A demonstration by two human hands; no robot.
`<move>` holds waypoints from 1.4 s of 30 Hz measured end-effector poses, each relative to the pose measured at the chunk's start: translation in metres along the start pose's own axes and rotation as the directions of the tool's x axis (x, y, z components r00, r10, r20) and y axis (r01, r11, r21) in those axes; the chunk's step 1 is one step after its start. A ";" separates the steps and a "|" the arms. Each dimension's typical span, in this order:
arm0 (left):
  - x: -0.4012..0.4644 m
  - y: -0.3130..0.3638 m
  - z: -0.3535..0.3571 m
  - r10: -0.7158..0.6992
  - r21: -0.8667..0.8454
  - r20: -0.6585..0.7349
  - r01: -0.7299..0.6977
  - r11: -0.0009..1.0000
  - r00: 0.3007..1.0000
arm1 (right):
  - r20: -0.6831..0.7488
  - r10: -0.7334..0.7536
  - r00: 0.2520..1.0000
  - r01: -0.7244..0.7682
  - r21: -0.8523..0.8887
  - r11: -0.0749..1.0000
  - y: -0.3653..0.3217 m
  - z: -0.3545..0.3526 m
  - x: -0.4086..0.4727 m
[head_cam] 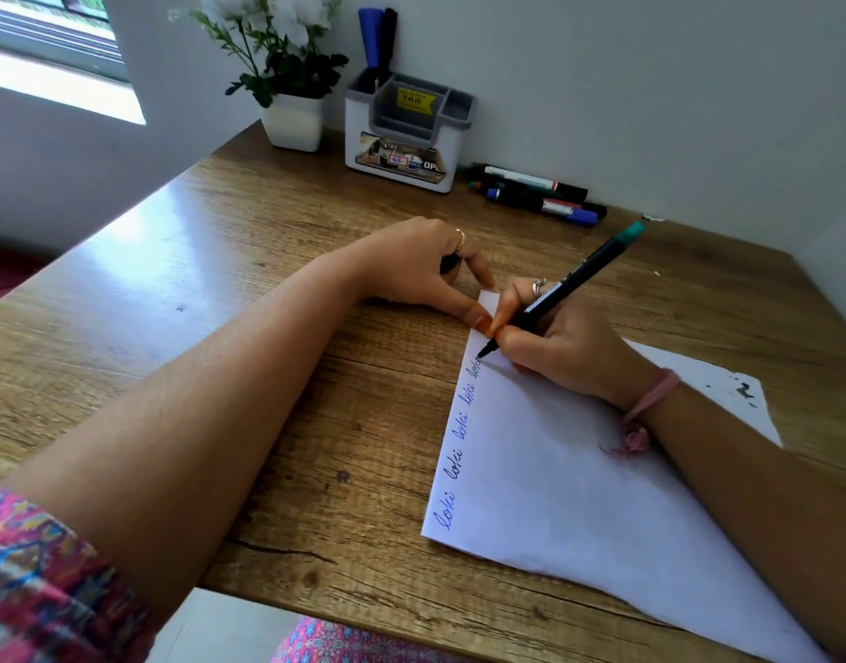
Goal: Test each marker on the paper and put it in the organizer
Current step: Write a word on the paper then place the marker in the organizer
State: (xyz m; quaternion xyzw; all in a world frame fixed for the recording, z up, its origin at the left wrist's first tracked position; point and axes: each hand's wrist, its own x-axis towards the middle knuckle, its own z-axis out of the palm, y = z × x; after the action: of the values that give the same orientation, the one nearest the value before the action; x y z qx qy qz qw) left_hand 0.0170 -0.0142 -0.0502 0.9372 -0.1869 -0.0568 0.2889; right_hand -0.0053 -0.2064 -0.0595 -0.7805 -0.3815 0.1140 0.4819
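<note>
here right hand grips marker on paper; organizer behind.

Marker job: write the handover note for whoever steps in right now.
Right hand grips the green-ended marker, tip on the paper, writing a test word.
Left hand pins the paper's top corner and holds a dark cap.
Done: two markers stand in the organizer; several test words written.
Left: finish, cap and store this marker, then test the loose markers lying right of the organizer.
</note>
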 end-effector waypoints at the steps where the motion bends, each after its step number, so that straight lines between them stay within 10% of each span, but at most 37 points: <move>1: 0.000 0.001 0.000 -0.009 -0.010 -0.007 0.009 1.000 1.000 | -0.005 0.001 1.000 -0.001 -0.004 1.000 0.000 0.000 0.000; 11: -0.002 -0.001 0.003 -0.005 -0.121 -0.064 -0.002 0.993 0.998 | -0.289 0.105 0.951 -0.024 0.271 0.962 0.009 -0.004 0.006; 21: 0.001 -0.003 0.005 0.027 -0.154 -0.088 -0.041 0.987 0.996 | -0.157 0.213 0.964 -0.118 0.467 0.876 0.012 -0.006 0.011; 42: 0.000 0.028 0.018 0.188 0.183 -0.183 -0.155 0.971 0.965 | -0.204 0.045 0.978 -0.021 0.115 0.993 0.015 0.009 0.009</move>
State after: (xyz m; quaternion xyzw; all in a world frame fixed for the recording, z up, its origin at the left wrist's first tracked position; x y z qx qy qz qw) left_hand 0.0038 -0.0452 -0.0491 0.9392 -0.2418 0.0785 0.2306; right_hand 0.0033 -0.1979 -0.0744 -0.7661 -0.3093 0.0615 0.5601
